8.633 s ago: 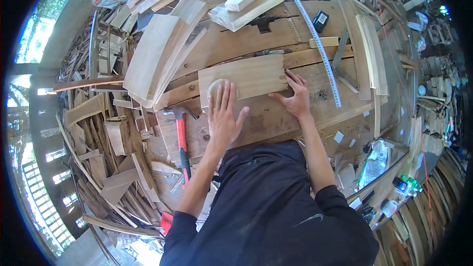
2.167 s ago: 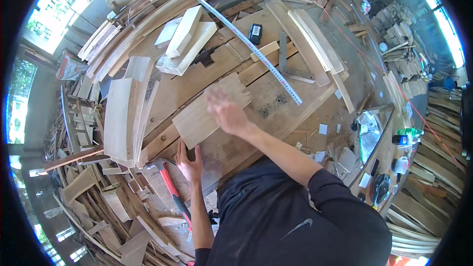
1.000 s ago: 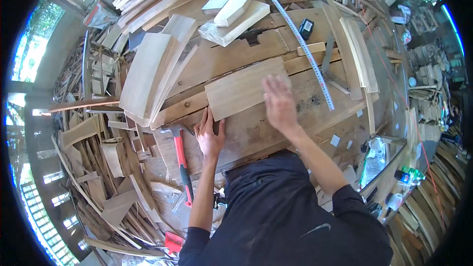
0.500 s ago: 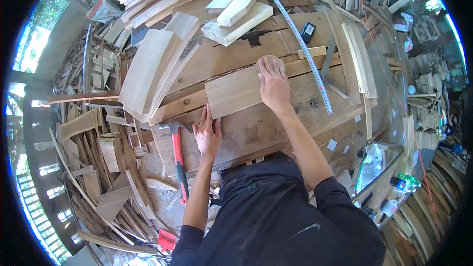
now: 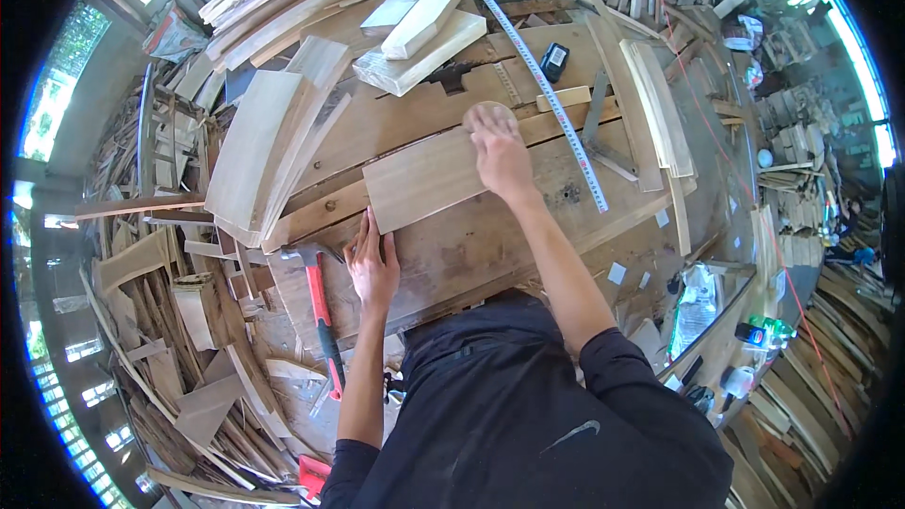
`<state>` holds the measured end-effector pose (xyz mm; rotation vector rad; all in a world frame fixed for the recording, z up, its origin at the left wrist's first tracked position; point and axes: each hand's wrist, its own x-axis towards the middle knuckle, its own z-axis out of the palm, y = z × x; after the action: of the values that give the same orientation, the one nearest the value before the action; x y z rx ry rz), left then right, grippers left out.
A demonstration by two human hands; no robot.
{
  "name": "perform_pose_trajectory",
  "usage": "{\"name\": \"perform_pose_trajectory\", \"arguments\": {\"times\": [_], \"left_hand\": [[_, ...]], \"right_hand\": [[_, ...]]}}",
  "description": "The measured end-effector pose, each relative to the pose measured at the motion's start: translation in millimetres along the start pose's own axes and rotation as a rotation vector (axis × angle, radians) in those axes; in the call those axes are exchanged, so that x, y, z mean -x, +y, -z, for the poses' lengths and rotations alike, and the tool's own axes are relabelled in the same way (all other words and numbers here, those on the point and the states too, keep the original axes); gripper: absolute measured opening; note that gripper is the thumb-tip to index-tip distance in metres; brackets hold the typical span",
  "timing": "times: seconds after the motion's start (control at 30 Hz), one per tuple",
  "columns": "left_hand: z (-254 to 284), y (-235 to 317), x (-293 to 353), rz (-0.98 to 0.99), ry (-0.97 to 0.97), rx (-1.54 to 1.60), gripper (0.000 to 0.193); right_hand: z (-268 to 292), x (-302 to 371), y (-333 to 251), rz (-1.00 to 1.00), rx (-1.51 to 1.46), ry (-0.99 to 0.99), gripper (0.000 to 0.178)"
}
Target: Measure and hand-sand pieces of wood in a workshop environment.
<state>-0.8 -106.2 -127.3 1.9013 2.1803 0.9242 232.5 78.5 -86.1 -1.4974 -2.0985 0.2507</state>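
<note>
A flat rectangular wooden board [image 5: 419,179] lies on the worn wooden workbench [image 5: 490,245]. My right hand [image 5: 501,155] rests at its right end, fingers laid over a round tan pad [image 5: 490,115] that looks like a sanding pad. Those fingers are slightly blurred. At the board's near left corner, my left hand [image 5: 373,269] touches the edge with outstretched fingers, grasping nothing. Left of that hand lies a claw hammer [image 5: 320,306] with a red and black handle, its head on the bench and its grip past the near edge.
Thin curved boards [image 5: 259,141] are stacked at the left. Thick pale blocks [image 5: 424,42] stand at the back. A measuring tape [image 5: 528,61] stretches across the bench, beside a small black device [image 5: 554,61]. More slats [image 5: 655,104] lie at right; scrap wood [image 5: 156,320] fills the left floor.
The whole view has shifted, so bench and things appear farther left. My right hand stays on the pad at the board's right end, and my left hand keeps its place at the near edge.
</note>
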Motion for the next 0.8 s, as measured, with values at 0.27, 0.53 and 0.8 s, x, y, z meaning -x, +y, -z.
{"name": "perform_pose_trajectory", "arguments": {"times": [0.27, 0.53, 0.8], "left_hand": [[1.7, -1.5, 7.5, 0.08, -0.078, 0.025, 0.058], [2.6, -1.7, 3.6, 0.035, -0.052, 0.014, 0.059], [-2.7, -7.0, 4.1, 0.054, -0.028, -0.034, 0.06]], "right_hand": [[-9.8, 82.4, -77.0, 0.416, -0.135, -0.238, 0.052], [28.2, 87.9, -12.0, 0.383, -0.162, -0.269, 0.045], [-8.8, 14.4, -14.7, 0.047, -0.083, 0.014, 0.04]]}}
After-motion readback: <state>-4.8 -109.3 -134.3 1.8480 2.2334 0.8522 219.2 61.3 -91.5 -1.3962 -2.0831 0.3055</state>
